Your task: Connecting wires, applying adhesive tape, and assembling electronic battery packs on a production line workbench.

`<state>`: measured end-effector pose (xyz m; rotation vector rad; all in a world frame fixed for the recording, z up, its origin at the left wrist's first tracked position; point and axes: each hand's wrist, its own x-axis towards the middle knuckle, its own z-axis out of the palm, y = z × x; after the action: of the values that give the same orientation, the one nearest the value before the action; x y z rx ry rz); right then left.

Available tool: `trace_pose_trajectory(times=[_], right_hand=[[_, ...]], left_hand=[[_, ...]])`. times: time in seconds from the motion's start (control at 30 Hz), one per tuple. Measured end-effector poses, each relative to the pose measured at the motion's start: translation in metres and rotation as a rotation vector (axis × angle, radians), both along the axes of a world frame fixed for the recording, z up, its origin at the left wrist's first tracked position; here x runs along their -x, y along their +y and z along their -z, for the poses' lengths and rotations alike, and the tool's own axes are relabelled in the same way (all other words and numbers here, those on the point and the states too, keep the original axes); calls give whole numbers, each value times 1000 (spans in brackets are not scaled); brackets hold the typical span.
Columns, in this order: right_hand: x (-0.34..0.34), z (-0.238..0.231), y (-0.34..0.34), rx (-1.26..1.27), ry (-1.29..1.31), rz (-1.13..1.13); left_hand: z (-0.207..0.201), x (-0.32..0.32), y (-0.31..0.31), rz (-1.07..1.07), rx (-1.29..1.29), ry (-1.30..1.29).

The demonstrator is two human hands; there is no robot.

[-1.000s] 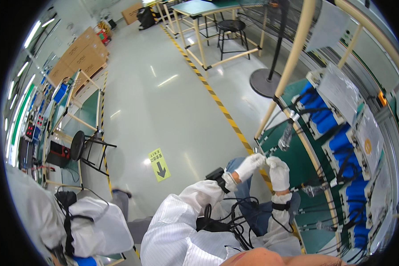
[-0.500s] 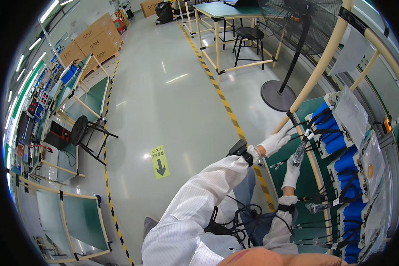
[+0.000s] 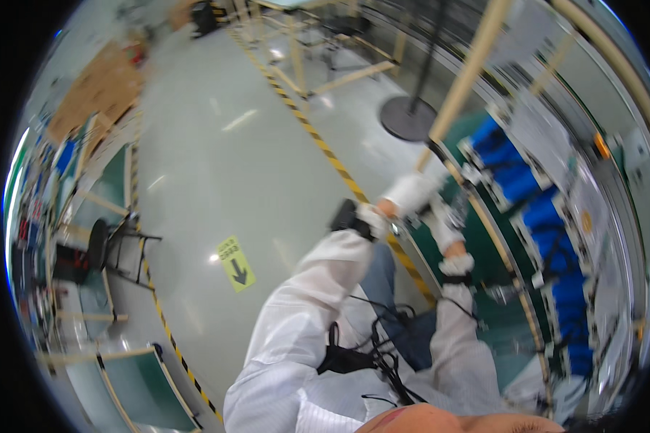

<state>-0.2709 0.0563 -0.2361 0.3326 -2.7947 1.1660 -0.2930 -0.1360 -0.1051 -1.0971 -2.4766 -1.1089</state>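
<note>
Both my hands wear white gloves and are close together over the left edge of a green bench [image 3: 495, 325]. My left hand [image 3: 414, 193] is stretched beside the bench's near corner post, its fingers smeared by motion. Just right of it and lower, my right hand [image 3: 444, 225] is closed at a clear-plastic-wrapped cable end [image 3: 456, 209]; blur hides the exact grip. A row of blue packs [image 3: 549, 227] with white end plates and dark cables runs along the bench to the right. Another plastic-wrapped cable end [image 3: 500, 293] lies below my right hand.
A beige tube frame [image 3: 469, 68] rises at the bench's far corner, with a round fan base [image 3: 409, 117] behind it. Clear plastic sheets [image 3: 549, 144] cover part of the packs. A black stool [image 3: 101, 245] and other benches stand left, across the striped floor lines.
The whole view has shifted and blurred, the floor sliding left and up. My hands have drawn closer together, and the right one has moved left with the wrapped cable end.
</note>
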Motion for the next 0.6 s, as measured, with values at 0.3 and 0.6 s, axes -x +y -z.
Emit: trace_pose_trajectory(times=[0.3,0.6], right_hand=[[-41,-116,-79,1108,-517,73],[-45,-106,-75,1408,-650,-64]], left_hand=[[3,-87,-41,111,-873,-1140],[24,-119,-39,189,-274,-640]])
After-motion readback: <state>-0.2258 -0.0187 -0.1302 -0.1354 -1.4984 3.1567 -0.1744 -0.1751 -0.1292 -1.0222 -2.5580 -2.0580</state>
